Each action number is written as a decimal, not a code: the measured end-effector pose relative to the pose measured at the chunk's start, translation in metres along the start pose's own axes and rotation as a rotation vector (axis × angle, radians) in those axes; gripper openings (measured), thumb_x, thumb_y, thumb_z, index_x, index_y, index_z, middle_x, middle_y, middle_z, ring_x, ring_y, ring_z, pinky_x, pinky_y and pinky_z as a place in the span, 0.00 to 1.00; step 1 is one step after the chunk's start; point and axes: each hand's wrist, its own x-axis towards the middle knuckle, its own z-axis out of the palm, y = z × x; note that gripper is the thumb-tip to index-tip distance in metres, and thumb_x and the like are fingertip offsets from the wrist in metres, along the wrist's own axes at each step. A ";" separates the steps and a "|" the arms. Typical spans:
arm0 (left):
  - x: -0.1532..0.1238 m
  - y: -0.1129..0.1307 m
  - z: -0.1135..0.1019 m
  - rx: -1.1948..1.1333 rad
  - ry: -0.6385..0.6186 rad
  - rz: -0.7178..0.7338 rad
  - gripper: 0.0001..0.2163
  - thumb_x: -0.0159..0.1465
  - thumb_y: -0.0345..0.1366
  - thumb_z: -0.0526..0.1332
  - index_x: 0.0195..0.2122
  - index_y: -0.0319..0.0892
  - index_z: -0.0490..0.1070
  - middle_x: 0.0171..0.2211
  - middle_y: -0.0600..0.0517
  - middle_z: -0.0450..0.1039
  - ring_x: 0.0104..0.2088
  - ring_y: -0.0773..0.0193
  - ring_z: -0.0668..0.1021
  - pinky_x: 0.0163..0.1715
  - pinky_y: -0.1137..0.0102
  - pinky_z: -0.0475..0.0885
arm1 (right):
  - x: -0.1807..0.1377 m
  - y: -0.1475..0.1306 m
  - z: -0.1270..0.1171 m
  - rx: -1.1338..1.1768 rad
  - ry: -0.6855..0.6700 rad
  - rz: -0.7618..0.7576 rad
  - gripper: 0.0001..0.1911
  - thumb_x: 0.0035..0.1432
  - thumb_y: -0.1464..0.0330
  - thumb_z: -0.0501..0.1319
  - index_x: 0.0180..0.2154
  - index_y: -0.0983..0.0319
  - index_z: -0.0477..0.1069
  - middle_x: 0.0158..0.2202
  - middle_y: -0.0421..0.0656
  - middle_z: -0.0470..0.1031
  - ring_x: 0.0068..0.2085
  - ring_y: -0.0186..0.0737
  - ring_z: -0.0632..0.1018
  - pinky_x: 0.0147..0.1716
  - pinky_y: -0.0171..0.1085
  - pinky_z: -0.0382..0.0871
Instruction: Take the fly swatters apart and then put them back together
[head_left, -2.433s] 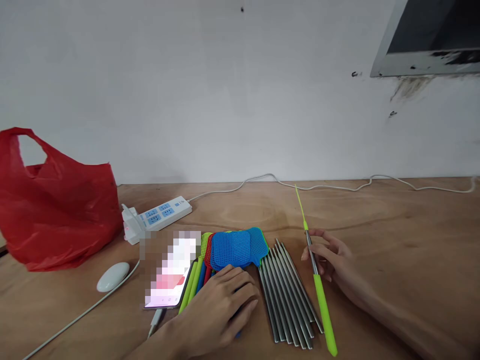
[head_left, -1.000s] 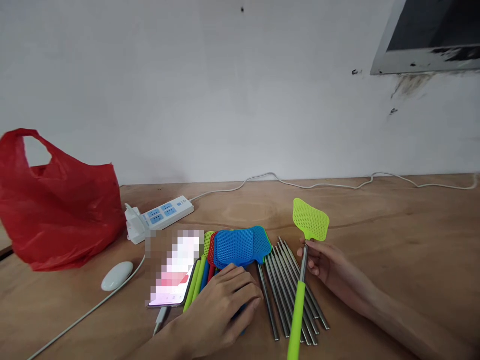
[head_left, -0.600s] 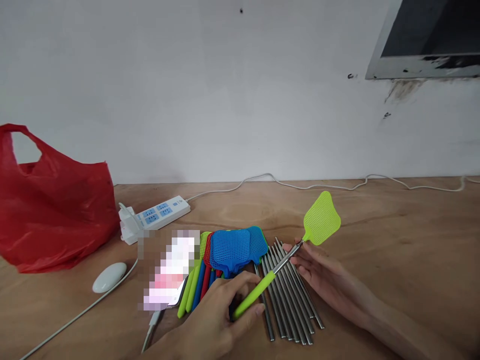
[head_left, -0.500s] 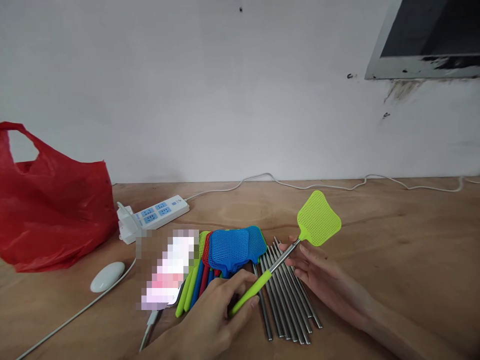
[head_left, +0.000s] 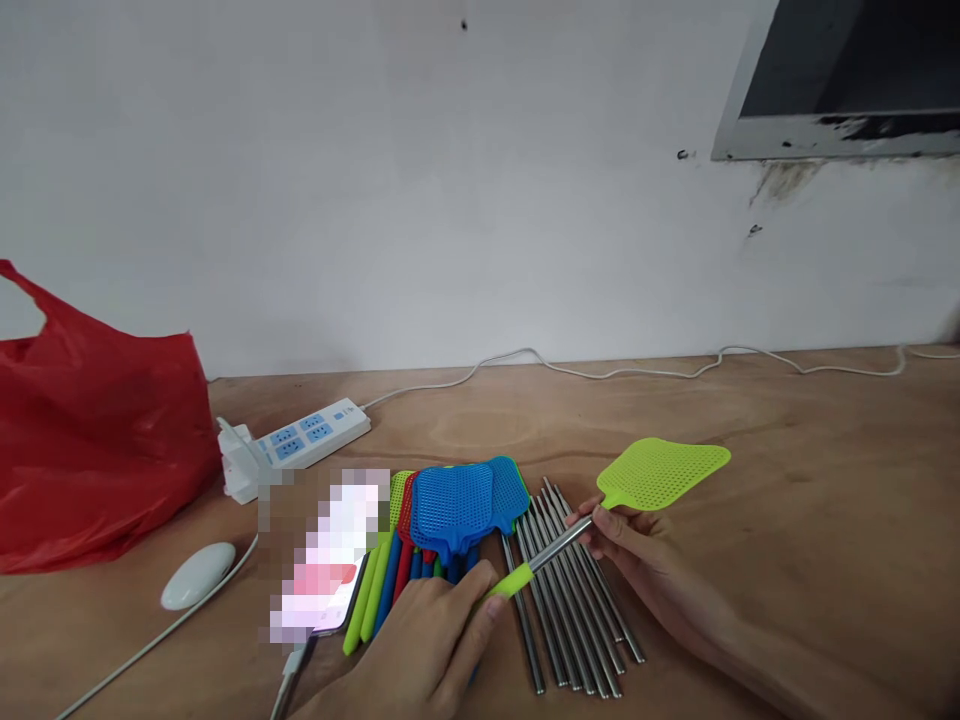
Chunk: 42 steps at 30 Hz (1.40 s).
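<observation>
A lime-green fly swatter (head_left: pixel 660 472) with a metal shaft is held across the table, its mesh head lying nearly flat to the right. My left hand (head_left: pixel 427 650) is closed round its green handle at the bottom centre. My right hand (head_left: pixel 637 560) pinches the metal shaft just below the head. Under the swatter lie several bare metal rods (head_left: pixel 570 600) side by side. Left of them is a stack of finished swatters (head_left: pixel 457 500), blue on top, with red and green ones beneath.
A phone (head_left: pixel 322 560) lies left of the stack on the wooden table (head_left: pixel 825 480). A white mouse (head_left: pixel 196 576), a white power strip (head_left: pixel 296 445) and a red plastic bag (head_left: pixel 97 440) sit at the left. A white cable (head_left: pixel 675 370) runs along the wall.
The green swatter swung from upright in my right hand alone to lying across the rods. My left hand left the stack and took hold of the green handle. The head tilted flat.
</observation>
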 end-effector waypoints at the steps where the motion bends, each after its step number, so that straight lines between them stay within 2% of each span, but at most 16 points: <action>1: 0.000 0.000 0.000 0.016 -0.002 0.004 0.30 0.74 0.53 0.29 0.41 0.44 0.67 0.32 0.48 0.76 0.33 0.54 0.79 0.35 0.62 0.71 | 0.001 0.001 0.000 -0.002 0.004 -0.004 0.12 0.49 0.57 0.75 0.32 0.58 0.83 0.31 0.42 0.78 0.34 0.35 0.73 0.36 0.33 0.68; 10: 0.003 0.000 0.003 0.051 -0.025 0.027 0.28 0.75 0.50 0.29 0.38 0.45 0.66 0.29 0.50 0.74 0.29 0.56 0.76 0.31 0.64 0.69 | 0.006 0.001 0.002 0.023 0.076 -0.046 0.16 0.44 0.56 0.77 0.29 0.61 0.82 0.28 0.41 0.75 0.32 0.34 0.69 0.34 0.32 0.67; 16: 0.005 0.000 -0.002 -0.035 -0.018 0.017 0.21 0.76 0.48 0.38 0.39 0.45 0.65 0.30 0.53 0.71 0.31 0.59 0.74 0.33 0.65 0.66 | 0.000 -0.003 0.003 0.041 0.090 0.031 0.16 0.42 0.58 0.78 0.31 0.60 0.83 0.27 0.39 0.72 0.29 0.32 0.68 0.30 0.32 0.68; 21: 0.010 0.010 -0.010 -0.143 -0.012 0.026 0.17 0.76 0.48 0.43 0.37 0.45 0.63 0.30 0.56 0.69 0.31 0.62 0.73 0.33 0.68 0.64 | -0.006 -0.008 0.009 0.048 0.016 0.098 0.16 0.45 0.58 0.77 0.33 0.60 0.83 0.26 0.40 0.74 0.29 0.33 0.72 0.28 0.32 0.69; 26: 0.018 0.022 -0.012 -0.082 -0.043 0.031 0.16 0.76 0.45 0.43 0.38 0.46 0.64 0.28 0.56 0.69 0.30 0.62 0.72 0.32 0.68 0.64 | -0.009 -0.006 0.013 0.041 -0.073 0.095 0.17 0.48 0.56 0.76 0.34 0.61 0.82 0.26 0.41 0.76 0.27 0.33 0.73 0.25 0.31 0.68; 30: 0.022 0.022 -0.010 0.084 -0.093 0.027 0.16 0.76 0.42 0.43 0.38 0.45 0.66 0.30 0.52 0.72 0.30 0.58 0.74 0.31 0.67 0.63 | -0.007 -0.004 0.009 0.038 -0.029 0.086 0.16 0.47 0.57 0.76 0.32 0.62 0.81 0.25 0.40 0.75 0.27 0.31 0.71 0.25 0.30 0.67; 35: 0.013 0.008 -0.010 0.158 -0.071 0.009 0.18 0.76 0.42 0.41 0.38 0.44 0.67 0.31 0.50 0.74 0.30 0.57 0.76 0.31 0.66 0.64 | 0.005 -0.007 -0.002 0.095 0.140 -0.029 0.16 0.42 0.60 0.79 0.30 0.62 0.81 0.24 0.38 0.71 0.25 0.29 0.67 0.24 0.29 0.64; 42: -0.006 0.001 -0.014 0.054 -0.079 -0.067 0.19 0.76 0.46 0.41 0.40 0.46 0.68 0.33 0.51 0.76 0.33 0.57 0.77 0.33 0.67 0.67 | 0.010 -0.009 -0.003 0.135 0.091 0.036 0.15 0.44 0.60 0.78 0.31 0.62 0.82 0.26 0.40 0.74 0.27 0.30 0.68 0.24 0.29 0.63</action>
